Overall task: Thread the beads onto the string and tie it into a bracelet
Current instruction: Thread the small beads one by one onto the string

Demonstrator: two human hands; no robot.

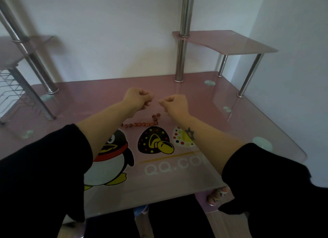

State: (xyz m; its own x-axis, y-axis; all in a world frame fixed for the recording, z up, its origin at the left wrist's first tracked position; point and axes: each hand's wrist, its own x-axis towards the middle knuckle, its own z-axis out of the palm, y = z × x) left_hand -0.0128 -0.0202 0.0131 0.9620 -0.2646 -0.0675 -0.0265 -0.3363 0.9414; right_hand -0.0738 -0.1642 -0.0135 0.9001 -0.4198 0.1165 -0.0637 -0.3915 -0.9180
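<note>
Several small reddish-brown beads (140, 124) lie in a row on the pink glass desk (221, 124), with a few more beads (156, 115) clustered just behind the row's right end. Both hands hover above the desk behind the beads, fingers curled, fingertips facing each other a short gap apart. My left hand (138, 98) and my right hand (174, 103) each look pinched as if on a thin string, but the string itself is too fine to make out.
The desk top carries a penguin cartoon (111, 152) and printed lettering near its front edge. A thick metal post (182, 57) stands behind the hands, with a raised pink glass shelf (227, 42) at the right. A wire rack (14, 88) sits at far left.
</note>
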